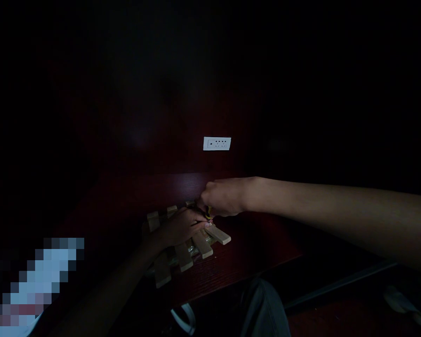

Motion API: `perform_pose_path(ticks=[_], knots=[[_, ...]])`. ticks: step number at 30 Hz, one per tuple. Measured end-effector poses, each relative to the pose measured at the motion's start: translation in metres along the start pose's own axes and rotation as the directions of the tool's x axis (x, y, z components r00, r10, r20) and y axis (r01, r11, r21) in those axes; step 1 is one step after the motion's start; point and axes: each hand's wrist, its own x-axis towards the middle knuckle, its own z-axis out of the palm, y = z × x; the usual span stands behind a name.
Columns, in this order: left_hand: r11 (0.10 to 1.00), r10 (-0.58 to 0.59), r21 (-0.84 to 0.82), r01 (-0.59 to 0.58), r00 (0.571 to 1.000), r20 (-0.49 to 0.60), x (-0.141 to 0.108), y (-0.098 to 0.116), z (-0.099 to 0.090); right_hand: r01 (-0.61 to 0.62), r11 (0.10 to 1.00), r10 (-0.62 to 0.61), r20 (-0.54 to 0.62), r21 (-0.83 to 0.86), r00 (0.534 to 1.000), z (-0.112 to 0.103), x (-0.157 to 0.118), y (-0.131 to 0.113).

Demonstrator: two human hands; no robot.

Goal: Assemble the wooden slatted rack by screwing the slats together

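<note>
A row of pale wooden slats (202,245) lies on the dark red tabletop, with what looks like clear tape or film between some of them. My left hand (182,227) rests flat across the slats, its fingers stretched toward the right end. Closed round a small yellow and dark tool (208,213), my right hand (224,196) is just above the left fingertips. The tool's kind cannot be made out, and its tip is hidden near the fingers. A small pale spot shows beside the end slat, too dim to name.
A white wall socket (217,143) is on the dark red panel behind the tabletop (238,248). Below the front edge are a clothed knee (264,311) and a pale looped strap (185,318). A blurred-out bright patch (42,285) is at lower left. Most surroundings are dark.
</note>
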Motion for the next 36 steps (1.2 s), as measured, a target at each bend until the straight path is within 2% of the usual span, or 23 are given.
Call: perform_pose_path(ticks=[3,9,13,21,27,36], knots=[[0.999,-0.006,0.037,0.007,1.000,-0.012,-0.001,-0.003,0.002,-0.008,1.000,0.008,-0.031,-0.014,0.999,0.002,0.002,0.001],[0.996,0.021,0.089,-0.016,0.998,-0.053,-0.002,-0.002,0.002,-0.004,0.992,0.008,-0.036,0.122,0.999,0.009,0.007,0.010],[0.990,0.016,0.140,-0.008,0.998,-0.056,-0.001,0.001,0.000,-0.016,0.992,0.019,-0.026,0.126,0.999,0.012,0.009,0.015],[0.994,0.063,0.089,-0.059,0.997,-0.044,0.000,-0.002,0.001,-0.067,0.997,0.068,-0.002,0.039,0.998,0.011,0.012,0.013],[0.994,0.063,0.089,-0.057,0.996,-0.067,-0.001,-0.006,0.004,-0.010,0.995,0.014,-0.030,0.103,0.999,0.016,0.016,0.020],[0.996,0.031,0.082,-0.024,0.996,-0.087,-0.001,-0.006,0.005,-0.013,0.988,0.018,-0.028,0.156,0.999,0.020,0.017,0.025]])
